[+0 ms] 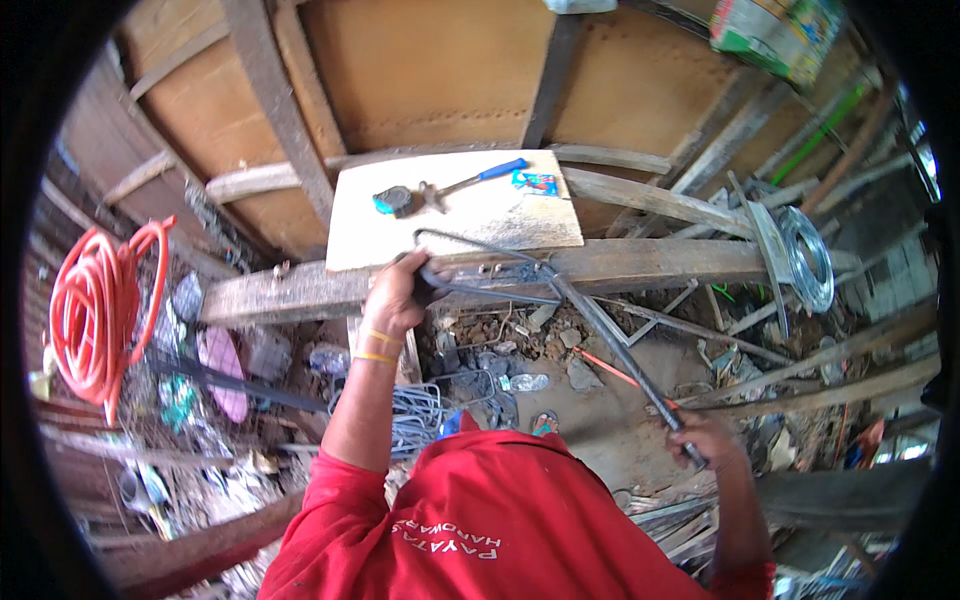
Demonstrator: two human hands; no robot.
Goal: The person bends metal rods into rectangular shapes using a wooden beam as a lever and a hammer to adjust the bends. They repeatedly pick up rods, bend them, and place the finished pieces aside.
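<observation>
Red shirt (480, 510) nearest; L hand (398, 292) fwd, R hand (708, 440) low; both hands gripping dark bent rod (624, 355).

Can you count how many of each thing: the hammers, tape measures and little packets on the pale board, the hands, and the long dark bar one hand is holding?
Hammer: 1
Tape measure: 1
Little blue packet: 1
Hands, left hand and right hand: 2
Long dark bar: 1
Total: 6
</observation>
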